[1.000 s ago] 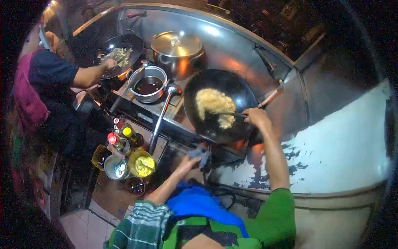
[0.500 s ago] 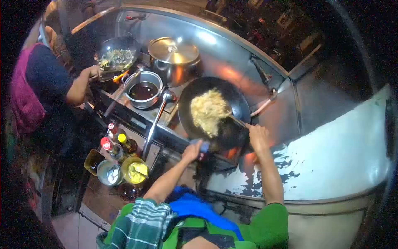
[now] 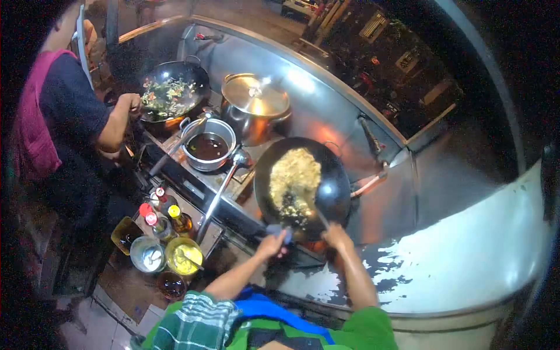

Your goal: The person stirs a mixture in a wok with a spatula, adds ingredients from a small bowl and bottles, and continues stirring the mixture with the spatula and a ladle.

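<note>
Wok [image 3: 336, 175] heat likely explains the rim-side cloth [image 3: 282, 234] your left hand [image 3: 270, 246] grips; your right hand [image 3: 336, 235] grasps the spatula [image 3: 321, 218].

left hand [image 3: 270, 245]: 1 bluish cloth [image 3: 282, 233] at wok [image 3: 334, 178] rim | right hand [image 3: 337, 235]: 1 utensil [image 3: 321, 218] | wok: yellowish food [image 3: 296, 168]

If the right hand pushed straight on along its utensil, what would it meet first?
Probably the near side of the wok, though depth is unclear; the right hand might clear it and reach the food.
</note>
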`<state>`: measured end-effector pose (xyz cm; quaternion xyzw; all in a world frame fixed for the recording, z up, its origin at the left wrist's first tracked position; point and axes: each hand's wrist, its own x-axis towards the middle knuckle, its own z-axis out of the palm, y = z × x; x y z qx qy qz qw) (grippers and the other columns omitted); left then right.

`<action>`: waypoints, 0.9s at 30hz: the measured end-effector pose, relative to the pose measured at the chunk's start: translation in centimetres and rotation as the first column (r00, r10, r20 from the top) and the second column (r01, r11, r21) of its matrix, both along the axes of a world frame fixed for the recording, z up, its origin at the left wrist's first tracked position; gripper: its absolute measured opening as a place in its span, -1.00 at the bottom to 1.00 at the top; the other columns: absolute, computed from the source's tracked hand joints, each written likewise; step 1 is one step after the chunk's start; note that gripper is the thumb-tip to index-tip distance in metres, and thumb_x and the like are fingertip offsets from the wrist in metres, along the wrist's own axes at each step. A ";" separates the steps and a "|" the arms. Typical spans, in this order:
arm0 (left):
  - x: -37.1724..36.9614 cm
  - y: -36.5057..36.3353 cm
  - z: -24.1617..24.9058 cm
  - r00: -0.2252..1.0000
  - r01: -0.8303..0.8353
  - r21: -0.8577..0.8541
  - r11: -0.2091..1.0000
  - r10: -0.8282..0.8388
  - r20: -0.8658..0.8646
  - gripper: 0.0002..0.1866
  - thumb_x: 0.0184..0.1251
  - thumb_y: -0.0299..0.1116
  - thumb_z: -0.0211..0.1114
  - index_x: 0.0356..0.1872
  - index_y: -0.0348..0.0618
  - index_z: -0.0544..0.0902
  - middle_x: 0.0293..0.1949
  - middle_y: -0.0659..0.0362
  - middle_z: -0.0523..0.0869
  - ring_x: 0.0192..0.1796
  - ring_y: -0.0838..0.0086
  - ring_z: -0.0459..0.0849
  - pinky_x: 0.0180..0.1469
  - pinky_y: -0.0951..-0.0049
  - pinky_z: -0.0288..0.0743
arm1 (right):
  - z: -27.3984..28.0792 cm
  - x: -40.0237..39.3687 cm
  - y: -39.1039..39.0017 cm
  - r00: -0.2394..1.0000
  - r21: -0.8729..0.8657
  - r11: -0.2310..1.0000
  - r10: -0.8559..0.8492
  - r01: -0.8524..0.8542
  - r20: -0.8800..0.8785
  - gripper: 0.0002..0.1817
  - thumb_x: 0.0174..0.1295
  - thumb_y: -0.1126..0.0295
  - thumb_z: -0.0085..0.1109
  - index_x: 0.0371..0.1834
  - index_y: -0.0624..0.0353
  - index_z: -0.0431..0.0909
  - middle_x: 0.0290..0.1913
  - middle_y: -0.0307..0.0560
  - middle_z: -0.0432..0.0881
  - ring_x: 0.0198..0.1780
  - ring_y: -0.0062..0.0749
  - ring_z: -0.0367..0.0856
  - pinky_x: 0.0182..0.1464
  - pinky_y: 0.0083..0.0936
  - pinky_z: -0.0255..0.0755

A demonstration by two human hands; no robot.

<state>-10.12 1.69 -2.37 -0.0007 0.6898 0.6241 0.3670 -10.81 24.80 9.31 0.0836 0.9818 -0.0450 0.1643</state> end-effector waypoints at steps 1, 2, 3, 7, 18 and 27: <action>-0.5 0.4 -1.4 0.992 0.027 -0.052 0.998 -0.033 -0.121 -0.23 0.34 0.31 -0.24 -0.46 -0.22 0.66 -0.60 0.14 0.69 -0.55 0.39 0.66 -0.24 0.37 0.51 | 3.2 1.5 -2.6 0.975 0.082 0.995 -0.070 0.054 0.211 -0.56 0.13 0.20 0.20 -0.12 0.41 0.49 -0.22 0.32 0.64 -0.13 0.16 0.64 -0.09 -0.12 0.53; -0.7 0.8 -2.5 0.987 0.057 -0.128 0.990 -0.076 -0.145 -0.24 0.36 0.28 -0.27 -0.45 -0.21 0.67 -0.60 0.14 0.69 -0.44 0.33 0.68 -0.13 0.31 0.48 | -2.3 2.9 -0.1 0.988 0.122 0.992 -0.038 0.020 0.151 -0.70 0.15 0.31 0.16 -0.22 0.39 0.56 -0.30 0.21 0.67 -0.29 0.01 0.68 -0.20 -0.13 0.54; -0.6 1.0 -2.2 0.981 0.014 -0.190 0.982 -0.050 -0.185 -0.24 0.37 0.26 -0.28 -0.48 -0.21 0.68 -0.58 0.13 0.70 -0.40 0.30 0.68 -0.11 0.28 0.47 | -4.8 1.9 0.5 0.988 0.126 0.992 -0.027 0.008 0.154 -0.70 0.15 0.31 0.16 -0.22 0.39 0.56 -0.30 0.21 0.67 -0.29 0.01 0.68 -0.20 -0.13 0.54; -1.0 1.1 -2.5 0.985 0.014 -0.180 0.984 -0.045 -0.169 -0.23 0.40 0.22 -0.32 -0.58 -0.15 0.70 -0.47 0.12 0.73 -0.29 0.24 0.68 -0.03 0.23 0.44 | -7.7 -4.3 -0.7 0.954 0.005 0.959 -0.283 0.284 0.103 -0.69 0.24 0.41 -0.19 -0.03 0.32 0.41 -0.10 0.41 0.55 -0.08 0.13 0.60 -0.09 -0.13 0.49; -2.8 -0.1 -1.2 0.987 0.069 -0.355 0.932 -0.116 -0.111 -0.21 0.36 0.28 -0.34 -0.40 -0.20 0.71 -0.40 -0.03 0.71 -0.12 0.06 0.66 0.06 0.10 0.38 | -3.6 -5.6 -2.0 0.975 -0.054 0.998 -0.003 0.015 0.221 -0.63 0.26 0.35 -0.10 0.01 0.44 0.38 -0.19 0.34 0.61 -0.12 0.18 0.62 -0.06 -0.06 0.48; -2.8 0.6 -4.1 0.984 -0.004 -0.281 0.960 -0.046 -0.171 -0.15 0.30 0.37 -0.28 -0.58 -0.21 0.70 -0.53 0.07 0.71 -0.19 0.09 0.68 0.04 0.19 0.43 | -9.3 1.5 1.3 0.980 0.098 0.992 0.062 -0.081 0.187 -0.67 0.31 0.31 -0.18 -0.05 0.37 0.40 -0.14 0.31 0.61 -0.09 0.23 0.59 -0.02 -0.03 0.45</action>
